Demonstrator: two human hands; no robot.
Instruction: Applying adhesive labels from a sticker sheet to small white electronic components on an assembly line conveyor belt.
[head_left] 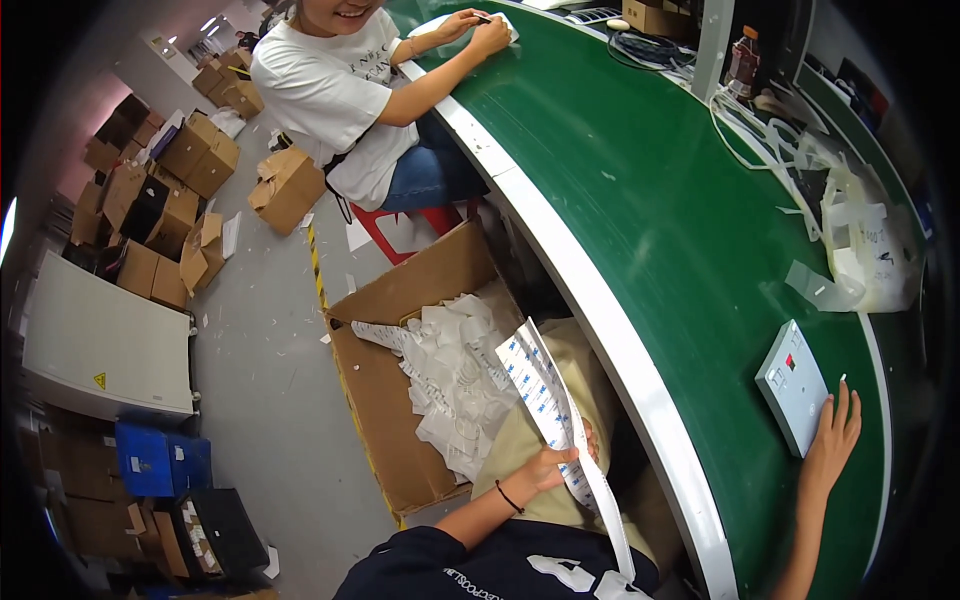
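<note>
Left hand (553, 465) closed, pinching a long white sticker strip (545, 400) with small blue marks; strip runs from 11 o'clock of the hand down across the lap toward 5 o'clock. Thin dark band on that wrist. Right hand (833, 440) open and flat on the green worktop (640, 180), fingers spread, fingertips touching the lower right edge of a small grey-white box (792, 386) with a red mark on top. Box lies flat at 11 o'clock of the right hand.

Worktop edge: white rim (600, 330) curving from 12 o'clock down to 6 o'clock, between the lap and the green surface. Wide bare green stretch at 11 to 12 o'clock of the box. At 1 o'clock of the box, near the far rim, a heap of clear plastic bags and white tape scraps (850, 230).

Open cardboard box (400, 400) on the floor at 9 o'clock of the left hand, just beside the knee, holding a pile of white peeled backing paper (450, 370). Further cardboard boxes (170, 190) stacked at 10 o'clock, well apart. Blue crate (160, 460) at 8 o'clock. White cabinet (100, 350) with a small yellow triangular warning sign at 9 o'clock.

Another person in a white shirt (330, 90) at 12 o'clock, both hands (480, 30) on a white sheet on the worktop.
</note>
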